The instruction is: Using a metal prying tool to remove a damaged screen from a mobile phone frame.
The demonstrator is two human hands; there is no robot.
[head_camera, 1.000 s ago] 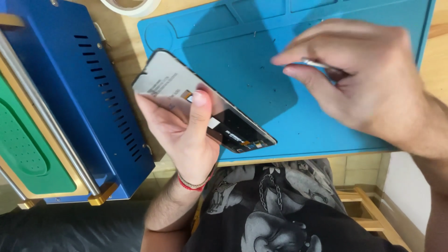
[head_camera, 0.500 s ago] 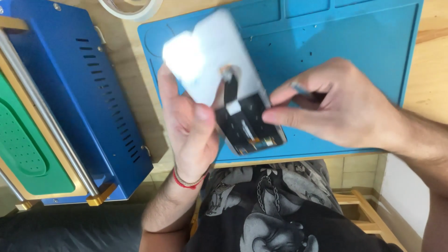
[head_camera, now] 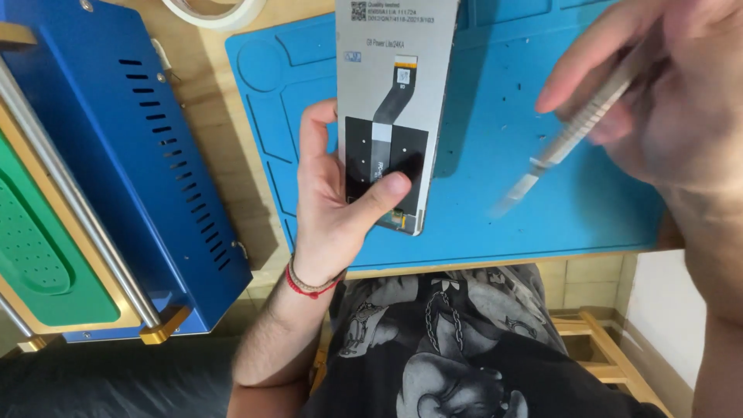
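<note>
Your left fingers (head_camera: 321,131) wrap narrow around the phone screen assembly (head_camera: 391,116), thumb pressed on its black lower patch, holding it back-side up above the blue silicone repair mat (head_camera: 526,217). Your right hand (head_camera: 658,85) pinches a slim metal scalpel-like tool (head_camera: 569,139), blade tip hanging just beside the panel's right edge and blurred with motion. The thin glass could crack if that thumb bears down harder, since only one hand supports it — and the blade could nick the orange flex ribbon (head_camera: 395,97) or slip toward your left thumb. As for containers, the mat's moulded trays look empty save for small specks, and the blue machine (head_camera: 139,178) on the bench (head_camera: 224,155) carries a green perforated pad (head_camera: 31,248) with nothing on it — a tape roll (head_camera: 217,11) lies beyond
</note>
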